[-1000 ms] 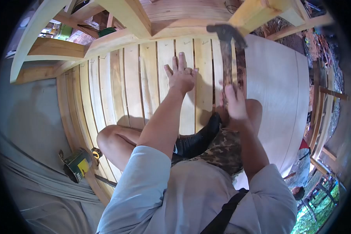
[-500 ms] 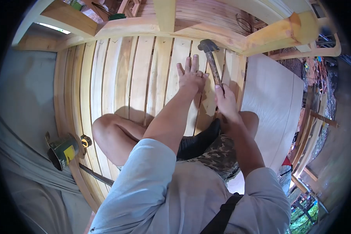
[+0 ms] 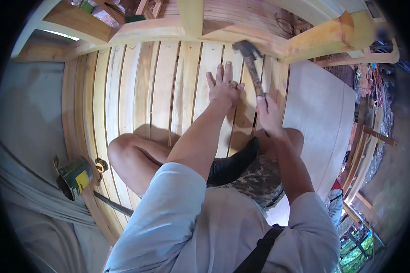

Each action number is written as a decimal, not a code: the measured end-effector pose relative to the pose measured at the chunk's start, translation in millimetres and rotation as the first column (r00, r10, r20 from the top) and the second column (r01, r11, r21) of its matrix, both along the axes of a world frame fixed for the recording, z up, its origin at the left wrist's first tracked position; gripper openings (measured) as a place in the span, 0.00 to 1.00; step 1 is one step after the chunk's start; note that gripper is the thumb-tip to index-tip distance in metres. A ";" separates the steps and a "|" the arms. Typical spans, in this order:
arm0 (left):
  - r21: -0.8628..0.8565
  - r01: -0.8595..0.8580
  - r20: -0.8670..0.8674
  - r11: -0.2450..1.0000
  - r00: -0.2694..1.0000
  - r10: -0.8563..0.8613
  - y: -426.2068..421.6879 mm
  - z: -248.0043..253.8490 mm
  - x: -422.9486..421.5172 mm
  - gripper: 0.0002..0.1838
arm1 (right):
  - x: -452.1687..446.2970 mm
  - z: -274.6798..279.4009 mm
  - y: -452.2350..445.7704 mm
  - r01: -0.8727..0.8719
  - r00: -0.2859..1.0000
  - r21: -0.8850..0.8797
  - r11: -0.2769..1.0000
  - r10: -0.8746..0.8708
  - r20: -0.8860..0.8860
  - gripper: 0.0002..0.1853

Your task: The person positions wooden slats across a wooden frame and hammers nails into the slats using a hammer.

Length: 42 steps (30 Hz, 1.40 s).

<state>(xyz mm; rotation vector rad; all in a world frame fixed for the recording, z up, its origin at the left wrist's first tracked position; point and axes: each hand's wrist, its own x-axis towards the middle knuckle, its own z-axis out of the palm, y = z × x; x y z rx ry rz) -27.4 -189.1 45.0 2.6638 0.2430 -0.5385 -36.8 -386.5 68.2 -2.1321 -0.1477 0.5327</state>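
Pale wooden slats (image 3: 164, 86) run away from me in a row, with narrow dark gaps between them. My left hand (image 3: 223, 92) rests on them with its fingers spread and holds nothing. Just to its right, my right hand (image 3: 269, 113) is wrapped round the lower handle of a hammer (image 3: 254, 70). The dark claw head points away from me, near the far ends of the slats and close to the cross rail (image 3: 155, 32). Whether the head touches wood I cannot tell.
At the left edge are a green and yellow can (image 3: 75, 178), a yellow tape measure (image 3: 101, 165) and a dark bar (image 3: 111, 203). A light panel (image 3: 316, 113) lies to the right. Another person's patterned clothing (image 3: 335, 204) shows at the lower right.
The hammer has come down from its raised position, then lifted slightly and moved a little right. My view has shifted to the right. My left hand has stayed spread on the slats.
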 end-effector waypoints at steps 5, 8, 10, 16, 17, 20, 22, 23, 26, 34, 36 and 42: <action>0.021 0.015 -0.002 1.000 1.000 -0.015 -2.4 -2.1 -9.1 0.32 | -24.7 25.1 7.6 0.017 0.977 0.458 0.889 -0.111 0.180 0.15; 0.004 0.005 -0.059 1.000 0.998 -0.004 -3.1 1.2 -5.5 0.33 | -9.5 -20.8 3.2 0.035 0.974 0.011 0.999 -0.036 0.224 0.16; 0.024 0.014 -0.061 1.000 0.998 -0.012 -3.4 3.3 -9.0 0.32 | -2.5 -11.3 1.7 0.046 0.994 -0.021 0.999 -0.043 0.099 0.17; 0.091 0.077 -0.210 0.993 0.976 -0.056 -5.4 31.4 -4.4 0.30 | -34.3 44.7 -26.7 0.236 0.968 0.244 0.941 -0.205 -0.147 0.20; 0.098 0.091 -0.203 0.991 0.977 -0.070 -10.8 29.0 -7.0 0.30 | -37.2 47.4 -35.4 0.248 0.966 0.252 0.935 -0.219 -0.141 0.20; 0.473 0.027 0.641 0.881 0.676 -0.364 -19.9 -79.0 -29.7 0.27 | -42.5 48.6 -57.7 0.361 0.927 0.398 0.843 -0.279 -0.251 0.14; 0.395 0.368 0.280 0.841 0.824 -0.492 -33.1 -18.6 -31.7 0.26 | -48.7 41.2 -60.7 0.346 0.937 0.427 0.836 -0.282 -0.207 0.12; 0.175 0.609 -0.120 0.773 0.793 -0.597 -42.0 9.6 -32.3 0.25 | -50.3 37.5 -61.4 0.316 0.948 0.437 0.842 -0.270 -0.166 0.10; 0.119 0.579 -0.243 0.806 0.805 -0.542 -63.0 30.6 -34.4 0.25 | -55.5 29.6 -57.4 0.438 0.897 0.504 0.744 -0.330 -0.293 0.08; 0.165 0.565 -0.318 0.808 0.806 -0.499 -81.8 38.3 -29.2 0.25 | -43.8 24.0 -62.2 0.459 0.886 0.491 0.741 -0.347 -0.306 0.09; 0.169 0.601 -0.367 0.781 0.774 -0.516 -83.1 36.8 -27.2 0.25 | -40.6 28.2 -61.1 0.456 0.887 0.457 0.764 -0.347 -0.305 0.10; 0.111 0.532 -0.286 0.840 0.826 -0.486 -80.1 25.9 -31.9 0.22 | -36.2 36.2 -47.0 0.289 0.953 0.354 0.889 -0.233 -0.194 0.16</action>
